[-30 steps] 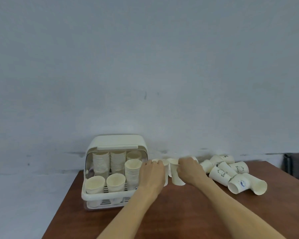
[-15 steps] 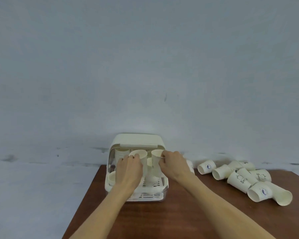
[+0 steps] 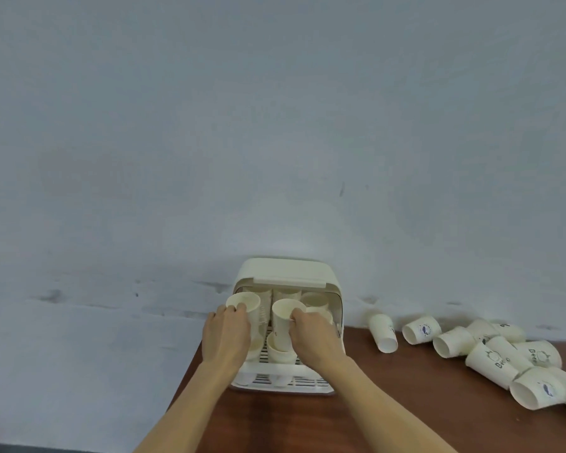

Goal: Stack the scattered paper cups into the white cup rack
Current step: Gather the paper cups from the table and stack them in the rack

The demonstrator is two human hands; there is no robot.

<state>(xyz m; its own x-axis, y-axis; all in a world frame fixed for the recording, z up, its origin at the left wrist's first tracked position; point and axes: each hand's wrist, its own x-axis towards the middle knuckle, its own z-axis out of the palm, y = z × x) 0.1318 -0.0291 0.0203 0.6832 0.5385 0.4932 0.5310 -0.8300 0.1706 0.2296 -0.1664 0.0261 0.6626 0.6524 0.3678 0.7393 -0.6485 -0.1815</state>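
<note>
Both hands [image 3: 262,338] brought smooth conical cups [image 3: 283,322] rackward.

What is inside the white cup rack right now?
The white cup rack holds stacks of paper cups at the back and a front stack. The left hand and right hand each hold a cup there, hiding the front corners.

Matt paper cups [image 3: 385,332]; smooth white plastic rack [image 3: 286,273]; glossy wood table [image 3: 389,416].
</note>
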